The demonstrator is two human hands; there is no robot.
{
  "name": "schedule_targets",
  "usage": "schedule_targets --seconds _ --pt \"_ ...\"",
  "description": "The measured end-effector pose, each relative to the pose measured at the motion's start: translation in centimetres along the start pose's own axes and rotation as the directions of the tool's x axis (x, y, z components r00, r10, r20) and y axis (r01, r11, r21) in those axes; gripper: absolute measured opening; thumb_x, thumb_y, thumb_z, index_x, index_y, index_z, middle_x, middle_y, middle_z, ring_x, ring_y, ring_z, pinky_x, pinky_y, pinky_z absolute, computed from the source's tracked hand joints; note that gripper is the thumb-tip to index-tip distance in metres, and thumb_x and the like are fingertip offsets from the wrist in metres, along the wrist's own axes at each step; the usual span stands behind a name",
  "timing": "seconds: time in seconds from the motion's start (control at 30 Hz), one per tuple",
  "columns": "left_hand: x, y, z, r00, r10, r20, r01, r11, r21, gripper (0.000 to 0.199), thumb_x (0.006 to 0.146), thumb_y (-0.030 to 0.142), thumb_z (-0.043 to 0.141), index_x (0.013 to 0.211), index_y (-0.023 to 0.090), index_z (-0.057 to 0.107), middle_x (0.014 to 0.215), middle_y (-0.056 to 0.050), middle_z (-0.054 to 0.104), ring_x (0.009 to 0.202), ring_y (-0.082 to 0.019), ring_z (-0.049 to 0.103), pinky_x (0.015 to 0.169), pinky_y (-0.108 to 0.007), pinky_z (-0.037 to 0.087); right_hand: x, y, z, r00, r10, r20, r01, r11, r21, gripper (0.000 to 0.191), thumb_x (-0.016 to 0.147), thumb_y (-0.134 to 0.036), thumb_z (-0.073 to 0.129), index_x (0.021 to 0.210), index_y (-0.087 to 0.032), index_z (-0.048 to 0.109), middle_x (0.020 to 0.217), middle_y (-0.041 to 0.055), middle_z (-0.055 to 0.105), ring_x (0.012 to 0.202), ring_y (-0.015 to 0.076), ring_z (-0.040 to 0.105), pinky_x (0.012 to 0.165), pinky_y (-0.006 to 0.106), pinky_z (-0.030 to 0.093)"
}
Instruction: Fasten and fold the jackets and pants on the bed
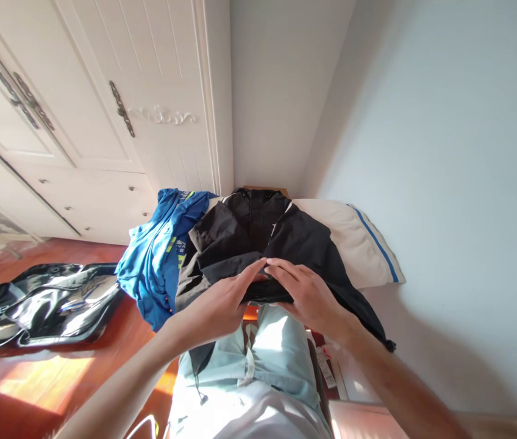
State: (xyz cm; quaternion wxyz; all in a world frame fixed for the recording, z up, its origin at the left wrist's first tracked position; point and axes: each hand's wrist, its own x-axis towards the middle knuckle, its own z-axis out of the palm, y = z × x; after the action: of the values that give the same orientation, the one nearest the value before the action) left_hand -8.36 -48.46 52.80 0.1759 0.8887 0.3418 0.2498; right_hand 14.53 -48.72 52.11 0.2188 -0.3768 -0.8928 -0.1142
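Note:
A black hooded jacket (pixel 304 235) lies spread out in front of me, its hood at the far end and its near edge over my knees. My left hand (pixel 226 299) is closed on the near edge of the jacket, thumb below and fingers on top. My right hand (pixel 308 296) grips the same edge from the other side. The fingertips of both hands almost meet at the middle. Part of the cloth between my palms is hidden. A cord with a toggle (pixel 202 397) dangles from the jacket's lower left corner.
A blue garment (pixel 149 250) lies left of the jacket. Under the jacket, to the right, is a white padded piece (pixel 354 244) with a blue stripe. An open suitcase (pixel 107 317) rests on the reddish floor at left. A white wardrobe (pixel 98 140) and a pale wall (pixel 459 201) stand close.

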Motion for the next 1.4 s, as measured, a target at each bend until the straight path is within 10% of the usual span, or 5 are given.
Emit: schedule_targets --seconds 0.27,0.4,0.73,1.0,1.4 --pt "-3.9 -2.4 5.7 0.984 -0.037 -0.177 0.079 0.968 0.238 0.109 0.076 0.006 0.055 0.157 0.018 -0.017 0.163 -0.024 0.018 0.146 -0.036 0.032 0.109 -0.052 0.043 1.3 0.8 -0.5 0.974 0.143 0.174 -0.187 0.946 0.267 0.031 0.074 -0.012 0.069 0.103 -0.021 0.064 0.097 -0.0002 0.073 0.089 0.0178 0.071 0.077 0.024 0.049" --pt "-6.7 -3.7 6.0 0.967 -0.13 -0.218 0.178 0.959 0.219 0.109 0.073 0.002 0.047 0.154 0.016 -0.025 0.154 -0.024 0.04 0.133 -0.032 0.052 0.095 -0.046 0.054 1.7 1.1 -1.5 0.952 0.207 0.224 -0.277 0.894 0.352 0.054 0.071 -0.016 0.074 0.122 -0.021 0.059 0.097 -0.001 0.074 0.087 0.0189 0.071 0.077 0.025 0.048" --pt "-8.4 -2.3 -1.4 0.886 -0.325 -0.332 0.461 0.703 0.542 0.047 0.084 0.011 0.04 0.119 0.023 0.068 0.081 -0.005 0.077 0.064 -0.022 0.072 0.047 -0.025 0.044 2.6 2.7 -2.4 0.919 0.261 0.294 -0.353 0.877 0.326 0.031 0.067 -0.023 0.082 0.093 -0.018 0.066 0.076 -0.0042 0.068 0.07 0.0137 0.063 0.065 0.022 0.04" --pt "-11.0 -2.7 -6.1 0.765 0.093 -0.637 0.485 0.568 0.665 0.037 0.096 0.03 0.04 0.092 0.023 0.076 0.07 -0.006 0.076 0.049 -0.023 0.066 0.044 -0.03 0.038 4.9 1.7 -6.5 0.922 0.229 0.312 -0.306 0.925 0.226 0.03 0.07 -0.026 0.085 0.093 -0.022 0.066 0.069 -0.0049 0.065 0.062 0.0135 0.057 0.061 0.023 0.033" --pt "4.0 -4.2 -17.2 0.705 -0.252 -0.663 0.672 0.535 0.511 0.038 0.091 0.025 0.039 0.113 0.027 0.071 0.108 -0.007 0.075 0.095 -0.029 0.069 0.075 -0.035 0.047 18.0 10.3 -11.0 0.881 0.112 0.46 -0.326 0.848 0.418 0.045 0.055 -0.03 0.088 0.093 -0.02 0.066 0.089 -0.001 0.073 0.085 0.0213 0.068 0.07 0.026 0.049"
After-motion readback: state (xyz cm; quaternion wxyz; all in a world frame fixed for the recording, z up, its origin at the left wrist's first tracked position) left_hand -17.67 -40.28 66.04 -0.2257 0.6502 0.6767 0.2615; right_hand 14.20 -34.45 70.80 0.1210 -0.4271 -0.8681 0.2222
